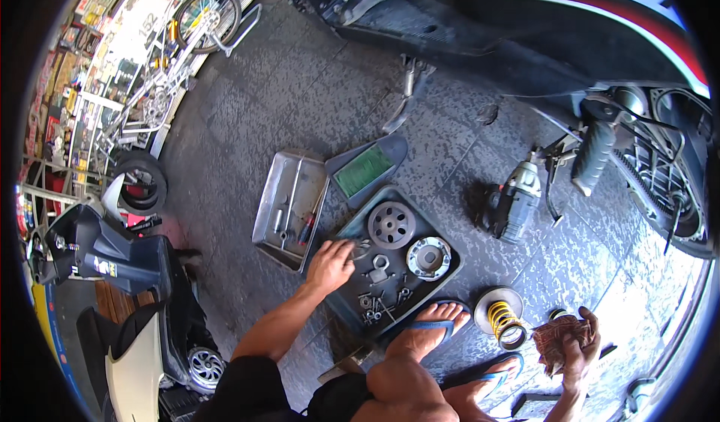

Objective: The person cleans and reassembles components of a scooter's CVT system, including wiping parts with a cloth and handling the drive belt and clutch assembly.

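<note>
My left hand (332,266) reaches over the left rim of a dark parts tray (349,306). Its fingers are curled at a small, blurred metal piece (362,249), whose kind I cannot make out. Inside the tray lie a round clutch drum with holes (391,225), a silver disc-shaped part (429,259), a large nut (381,262) and several bolts (370,306). To the right, my right hand (577,354) is closed around a crumpled reddish-brown rag (556,341). Just left of that rag, a yellow coil spring (504,320) sits on a round metal plate (491,300).
A metal toolbox (268,242) with wrenches and a screwdriver adjoins the tray, beside a green-panelled filter part (365,171). An impact wrench (517,201) stands near the scooter's exposed drive side (660,174). My sandalled feet (435,326) are by the tray. Another scooter (120,264) is at left.
</note>
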The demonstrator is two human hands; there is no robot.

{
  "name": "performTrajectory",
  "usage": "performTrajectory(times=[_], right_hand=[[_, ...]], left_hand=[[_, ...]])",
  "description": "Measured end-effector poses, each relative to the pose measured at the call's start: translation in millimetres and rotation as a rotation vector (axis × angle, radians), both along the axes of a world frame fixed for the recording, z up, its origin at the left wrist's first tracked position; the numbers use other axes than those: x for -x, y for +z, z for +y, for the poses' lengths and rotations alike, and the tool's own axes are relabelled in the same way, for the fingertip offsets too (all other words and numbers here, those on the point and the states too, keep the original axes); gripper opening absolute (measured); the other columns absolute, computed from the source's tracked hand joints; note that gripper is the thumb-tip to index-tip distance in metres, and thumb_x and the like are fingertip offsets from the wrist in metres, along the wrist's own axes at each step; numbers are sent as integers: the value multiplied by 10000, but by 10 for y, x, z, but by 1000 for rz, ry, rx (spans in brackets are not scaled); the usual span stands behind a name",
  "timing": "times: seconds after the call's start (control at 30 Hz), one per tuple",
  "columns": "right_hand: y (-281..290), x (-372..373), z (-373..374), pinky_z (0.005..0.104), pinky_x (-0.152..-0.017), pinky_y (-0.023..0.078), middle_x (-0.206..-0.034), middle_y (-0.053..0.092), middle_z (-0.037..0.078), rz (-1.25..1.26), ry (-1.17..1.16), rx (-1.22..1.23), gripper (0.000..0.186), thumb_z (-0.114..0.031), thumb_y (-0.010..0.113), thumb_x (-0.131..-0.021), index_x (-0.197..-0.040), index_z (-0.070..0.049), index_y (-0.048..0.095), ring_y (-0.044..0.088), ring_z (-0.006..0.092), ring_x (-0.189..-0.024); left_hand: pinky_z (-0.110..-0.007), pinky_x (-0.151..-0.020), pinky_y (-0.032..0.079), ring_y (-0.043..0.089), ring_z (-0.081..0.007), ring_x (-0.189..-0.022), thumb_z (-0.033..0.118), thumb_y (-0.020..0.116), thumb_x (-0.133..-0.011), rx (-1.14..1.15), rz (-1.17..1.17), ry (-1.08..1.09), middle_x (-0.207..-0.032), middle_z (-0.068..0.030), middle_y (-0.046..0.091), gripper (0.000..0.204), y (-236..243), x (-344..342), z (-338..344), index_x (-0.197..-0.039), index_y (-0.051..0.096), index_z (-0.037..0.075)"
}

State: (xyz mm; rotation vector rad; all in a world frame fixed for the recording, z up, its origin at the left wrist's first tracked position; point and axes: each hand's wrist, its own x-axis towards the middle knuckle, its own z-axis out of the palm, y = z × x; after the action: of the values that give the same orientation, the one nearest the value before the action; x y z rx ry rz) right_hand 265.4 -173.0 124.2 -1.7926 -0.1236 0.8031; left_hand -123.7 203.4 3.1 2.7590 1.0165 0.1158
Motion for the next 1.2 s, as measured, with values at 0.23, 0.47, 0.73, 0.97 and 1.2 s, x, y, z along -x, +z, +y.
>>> performTrajectory(times=[0.23,0.47,0.73,0.97,1.2], right_hand=[[230,-90,70,302,-857,497,-1028,641,78,11,78,116,533,-50,588,-759,-1278,59,525,603,151,-933],[201,-198,134,302,-866,494,-1025,665,87,38,71,-51,514,-79,663,-791,-1276,46,547,614,148,-944],[360,-1067,1087,357,-872,512,-993,702,141,-268,97,-165,410,-254,660,-872,-1160,35,617,653,207,-938],[480,-1447,1760,373,-862,515,-956,708,198,-406,165,34,378,-246,646,-875,-1117,44,627,685,276,-910],[351,-1539,1824,361,-856,523,-968,715,180,-335,51,-56,384,-249,642,-904,-1137,55,628,685,235,-905]], left_hand=[[-461,-643,476,600,-384,-709,69,637,-786,-78,-430,218,-784,-190,622,90,715,-615,-296,-848,633,4],[-196,-713,456,583,-58,-808,81,565,-1003,793,-646,-118,-865,-24,654,181,1657,-2632,-1019,-1088,661,-48],[-285,-788,538,571,-121,-900,281,453,-1067,1076,-785,342,-1072,-43,598,356,1306,-4387,-929,-1304,539,30],[-322,-902,494,549,-176,-994,335,439,-1068,1285,-1037,512,-1253,-63,568,427,346,-4938,-318,-1390,492,59],[-347,-917,479,566,-186,-1046,341,459,-1061,1230,-1028,337,-1225,-118,578,401,763,-4933,-643,-1340,522,60]])
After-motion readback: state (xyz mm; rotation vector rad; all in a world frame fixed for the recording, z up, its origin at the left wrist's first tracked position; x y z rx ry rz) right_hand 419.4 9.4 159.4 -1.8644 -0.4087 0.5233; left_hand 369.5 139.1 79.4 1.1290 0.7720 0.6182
